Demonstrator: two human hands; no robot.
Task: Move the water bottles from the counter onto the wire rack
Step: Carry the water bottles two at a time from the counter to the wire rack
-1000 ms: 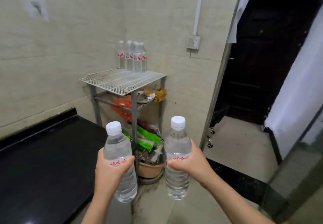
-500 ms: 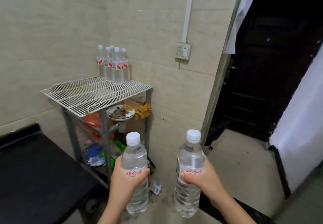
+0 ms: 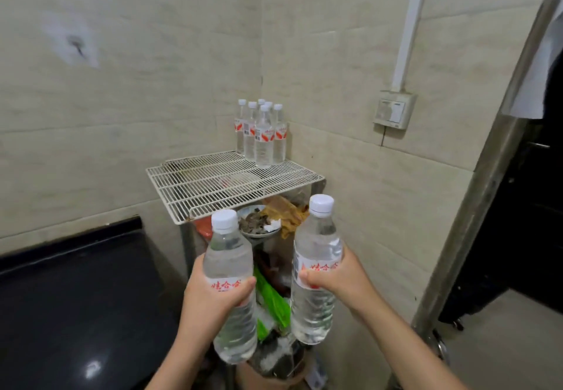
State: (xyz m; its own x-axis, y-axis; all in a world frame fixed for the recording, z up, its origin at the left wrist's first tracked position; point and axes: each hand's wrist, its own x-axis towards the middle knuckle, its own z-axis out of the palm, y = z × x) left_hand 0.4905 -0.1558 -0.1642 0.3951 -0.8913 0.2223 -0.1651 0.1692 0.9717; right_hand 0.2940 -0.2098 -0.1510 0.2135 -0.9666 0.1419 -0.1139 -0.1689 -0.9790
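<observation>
My left hand (image 3: 210, 296) grips a clear water bottle (image 3: 229, 267) with a white cap and red lettering, held upright. My right hand (image 3: 341, 281) grips a second water bottle (image 3: 315, 255) of the same kind, also upright. Both bottles hang in the air just in front of and below the white wire rack (image 3: 213, 188). At the rack's far corner, against the wall, stands a tight cluster of several more bottles (image 3: 261, 133). The front and left of the rack's top are bare wire.
A black counter (image 3: 76, 298) lies at lower left, beside the rack. Under the rack sit a dish of scraps (image 3: 259, 225), green bags (image 3: 271, 301) and a pot. A wall switch (image 3: 393, 111) and a metal door frame (image 3: 487, 176) are on the right.
The view has swung and come closer, so the rack now sits centred ahead. Both hands still hold their bottles, now raised nearer the rack's front edge.
</observation>
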